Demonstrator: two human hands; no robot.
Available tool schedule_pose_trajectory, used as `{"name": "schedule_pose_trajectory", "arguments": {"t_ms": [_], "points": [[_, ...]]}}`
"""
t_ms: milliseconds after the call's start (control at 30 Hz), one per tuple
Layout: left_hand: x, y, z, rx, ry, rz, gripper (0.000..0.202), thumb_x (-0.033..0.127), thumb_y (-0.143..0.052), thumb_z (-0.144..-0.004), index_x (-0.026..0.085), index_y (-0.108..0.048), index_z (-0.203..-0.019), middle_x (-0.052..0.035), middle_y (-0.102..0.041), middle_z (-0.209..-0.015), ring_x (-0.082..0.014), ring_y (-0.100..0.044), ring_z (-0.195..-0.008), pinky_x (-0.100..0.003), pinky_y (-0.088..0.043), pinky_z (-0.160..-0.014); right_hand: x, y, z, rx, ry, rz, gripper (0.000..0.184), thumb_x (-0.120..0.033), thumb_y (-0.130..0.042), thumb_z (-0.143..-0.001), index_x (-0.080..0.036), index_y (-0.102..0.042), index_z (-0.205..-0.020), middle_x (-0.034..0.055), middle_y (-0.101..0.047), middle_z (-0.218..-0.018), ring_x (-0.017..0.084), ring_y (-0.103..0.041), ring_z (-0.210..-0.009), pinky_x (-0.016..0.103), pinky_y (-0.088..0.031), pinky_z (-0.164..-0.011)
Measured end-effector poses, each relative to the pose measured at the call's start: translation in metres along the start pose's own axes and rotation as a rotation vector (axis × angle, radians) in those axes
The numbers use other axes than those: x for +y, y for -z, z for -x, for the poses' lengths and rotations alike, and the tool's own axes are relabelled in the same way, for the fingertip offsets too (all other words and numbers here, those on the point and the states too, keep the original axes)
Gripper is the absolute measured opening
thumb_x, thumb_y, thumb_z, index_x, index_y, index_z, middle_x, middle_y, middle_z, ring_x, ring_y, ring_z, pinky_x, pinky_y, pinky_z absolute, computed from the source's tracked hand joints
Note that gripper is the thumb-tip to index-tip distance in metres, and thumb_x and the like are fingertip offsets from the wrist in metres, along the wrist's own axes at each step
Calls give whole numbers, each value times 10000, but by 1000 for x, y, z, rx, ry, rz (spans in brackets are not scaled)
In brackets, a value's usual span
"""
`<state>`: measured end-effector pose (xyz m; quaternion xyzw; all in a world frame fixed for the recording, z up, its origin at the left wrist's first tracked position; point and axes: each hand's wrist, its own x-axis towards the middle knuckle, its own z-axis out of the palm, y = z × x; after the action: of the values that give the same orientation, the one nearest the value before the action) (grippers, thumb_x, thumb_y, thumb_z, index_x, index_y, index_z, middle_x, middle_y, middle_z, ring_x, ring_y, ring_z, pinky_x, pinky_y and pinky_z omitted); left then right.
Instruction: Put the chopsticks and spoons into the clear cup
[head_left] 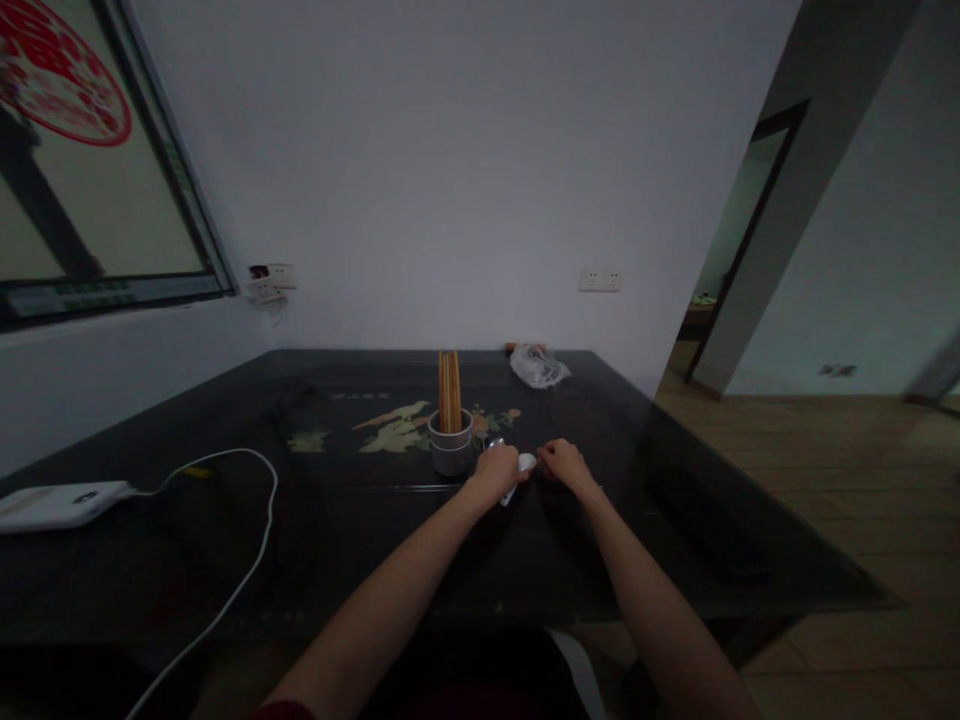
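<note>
Two bare hands met over a dark table (pixel 352 560) in the head view, just right of a grey cup (pixel 451 452). Wooden chopsticks (pixel 449 392) already stood upright in that cup, while a white spoon (pixel 526 462) remained outside it, near the table surface. The left hand (pixel 495 475) was curled around the spoon's handle; the right hand (pixel 564 464) lay knuckles-up just beside it, its grip impossible to tell. A crumpled plastic bag (pixel 537 366) sat at the far edge
</note>
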<state>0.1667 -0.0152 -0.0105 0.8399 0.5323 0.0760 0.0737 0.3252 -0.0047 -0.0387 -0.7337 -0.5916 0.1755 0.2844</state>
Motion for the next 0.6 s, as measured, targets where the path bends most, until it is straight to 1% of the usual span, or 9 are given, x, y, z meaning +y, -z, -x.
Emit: {"name": "schedule_pose_trajectory", "arguments": {"t_ms": [67, 133, 267, 300, 367, 467, 533, 600], "points": [[-1, 7, 4, 12, -4, 29, 341, 408, -593, -787, 107, -683, -918, -204, -670, -945, -312, -645, -937, -337, -492, -745, 1, 2, -1, -2, 1, -37, 239, -283, -544, -827, -194, -663, -640, 54, -643, -563, 159, -617, -563, 238, -402, -571], [-5, 15, 10, 32, -30, 90, 339, 434, -575, -798, 120, -694, -842, -176, -684, -878, -279, -657, -863, -304, -477, -700, 1, 4, -3, -8, 8, -69, 258, -283, -529, -841, -191, -651, -633, 42, -633, -541, 139, -595, -515, 227, -401, -551], [-19, 26, 25, 57, -157, 286, 371, 443, -506, -836, 138, -688, -726, -77, -675, -679, -180, -633, -662, -231, -405, -579, -8, 2, 0, -56, 31, -149, 275, -268, -505, -850, -178, -627, -621, 21, -621, -522, 112, -568, -464, 201, -403, -500], [-23, 28, 29, 64, -184, 336, 385, 444, -490, -843, 138, -681, -708, -57, -661, -632, -161, -615, -616, -222, -385, -555, -11, 1, 2, -95, 50, -194, 264, -256, -501, -848, -172, -626, -631, 16, -620, -524, 107, -564, -458, 195, -406, -489], [-30, 29, 33, 84, -202, 433, 406, 451, -465, -850, 135, -668, -697, -28, -630, -570, -135, -576, -544, -212, -353, -518, -20, -2, 8, -230, 111, -344, 243, -251, -496, -847, -158, -624, -663, 10, -622, -534, 103, -561, -455, 191, -422, -480], [-37, 27, 35, 143, -174, 526, 399, 440, -444, -856, 135, -660, -718, -5, -606, -550, -117, -530, -497, -206, -332, -490, -30, -4, 19, -478, 209, -602, 277, -353, -527, -843, -130, -629, -716, 18, -637, -552, 103, -572, -471, 194, -447, -492], [-38, 25, 35, 177, -166, 536, 385, 416, -431, -865, 137, -660, -731, -1, -604, -557, -111, -514, -493, -206, -326, -492, -33, -4, 24, -580, 228, -681, 336, -438, -562, -819, -117, -639, -750, 33, -655, -575, 100, -581, -487, 191, -454, -502], [-39, 23, 35, 194, -169, 512, 367, 388, -426, -872, 141, -664, -743, -2, -609, -571, -112, -515, -507, -209, -321, -505, -34, -4, 27, -638, 217, -705, 370, -476, -592, -795, -111, -642, -763, 45, -666, -593, 96, -583, -495, 190, -456, -507]]}}
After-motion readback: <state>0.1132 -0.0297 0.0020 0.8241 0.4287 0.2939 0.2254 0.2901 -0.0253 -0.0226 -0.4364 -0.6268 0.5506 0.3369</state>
